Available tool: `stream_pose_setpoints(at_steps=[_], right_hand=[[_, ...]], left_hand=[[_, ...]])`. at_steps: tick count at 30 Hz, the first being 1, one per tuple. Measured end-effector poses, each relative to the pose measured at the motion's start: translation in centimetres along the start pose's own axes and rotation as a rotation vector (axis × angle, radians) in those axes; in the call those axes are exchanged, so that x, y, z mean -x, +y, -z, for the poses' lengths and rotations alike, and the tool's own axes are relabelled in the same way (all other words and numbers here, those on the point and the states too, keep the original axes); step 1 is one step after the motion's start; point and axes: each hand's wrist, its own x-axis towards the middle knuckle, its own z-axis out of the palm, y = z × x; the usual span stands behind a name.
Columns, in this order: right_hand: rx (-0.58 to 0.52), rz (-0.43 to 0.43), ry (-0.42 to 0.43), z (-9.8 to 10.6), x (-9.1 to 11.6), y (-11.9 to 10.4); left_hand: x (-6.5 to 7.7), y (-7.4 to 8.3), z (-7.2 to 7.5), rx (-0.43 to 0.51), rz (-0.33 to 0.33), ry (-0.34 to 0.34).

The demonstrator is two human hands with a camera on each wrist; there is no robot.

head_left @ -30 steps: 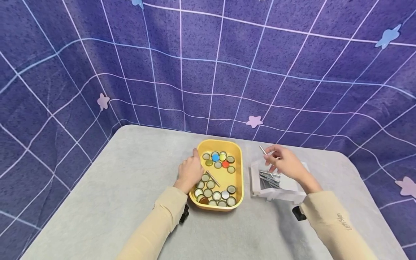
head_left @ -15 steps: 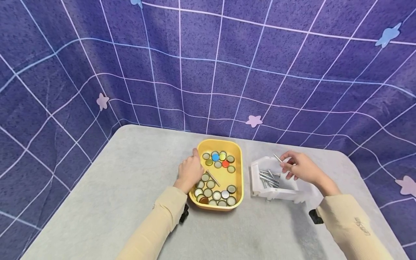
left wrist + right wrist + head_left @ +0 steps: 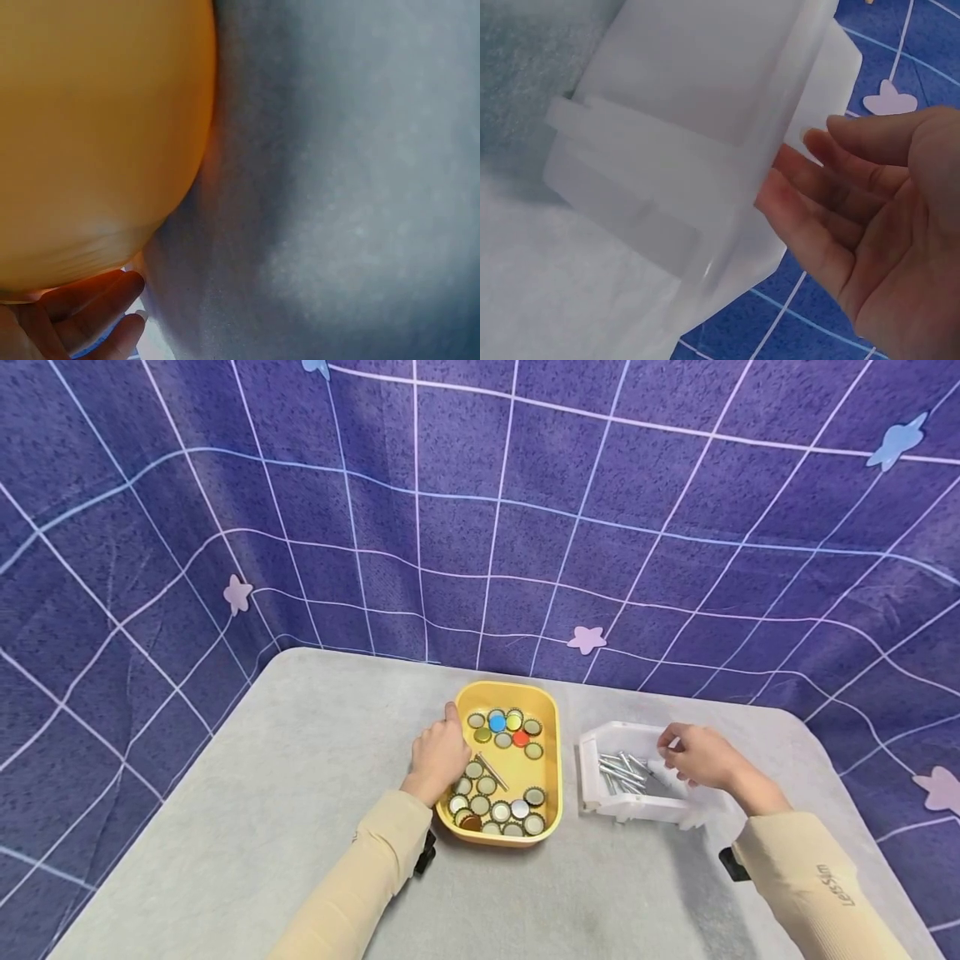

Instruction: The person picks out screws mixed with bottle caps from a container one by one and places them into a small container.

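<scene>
My left hand [image 3: 440,754] grips the left rim of a yellow tray [image 3: 551,768]; in the left wrist view, its fingers [image 3: 94,315] lie against the outer wall. Inside the tray are several bottle caps [image 3: 480,806], mostly underside up, plus a single metal nail [image 3: 492,772]. My right hand [image 3: 703,755] hovers over the right part of a white bin [image 3: 591,777], fingers loosely bent. Nothing shows between thumb and fingertips in the right wrist view [image 3: 870,217]. Several silver nails [image 3: 621,772] lie in the bin's left part.
A grey tabletop [image 3: 330,760] carries both containers, the bin standing just right of the tray. Behind the table hangs a purple-blue curtain [image 3: 465,527] with a grid and star pattern.
My right hand moved right over the white bin carrying a nail, then let it go; a blurred streak shows below the fingers. My left hand and the yellow tray stayed put.
</scene>
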Motion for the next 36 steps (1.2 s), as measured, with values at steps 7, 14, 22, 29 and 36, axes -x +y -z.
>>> stream_pose_setpoints(at_steps=[7, 14, 22, 29, 36], right_hand=[[0.022, 0.06, 0.084, -0.1, -0.7, -1.4], [0.075, 0.13, 0.149, -0.2, -1.4, -3.3], [0.117, 0.166, 0.181, -0.2, -2.1, -5.5], [0.169, 0.133, 0.278, -1.4, -3.2, -7.7], [0.138, 0.127, 0.253, -2.7, -4.4, -9.9]], left_hand=[[0.0, 0.1, 0.0, 0.005, -0.001, 0.0], [0.2, 0.2, 0.1, 0.012, -0.001, 0.011], [0.2, 0.2, 0.2, 0.009, 0.002, 0.003], [0.1, 0.1, 0.1, 0.003, -0.001, 0.004], [0.1, 0.1, 0.1, 0.001, 0.003, 0.003]])
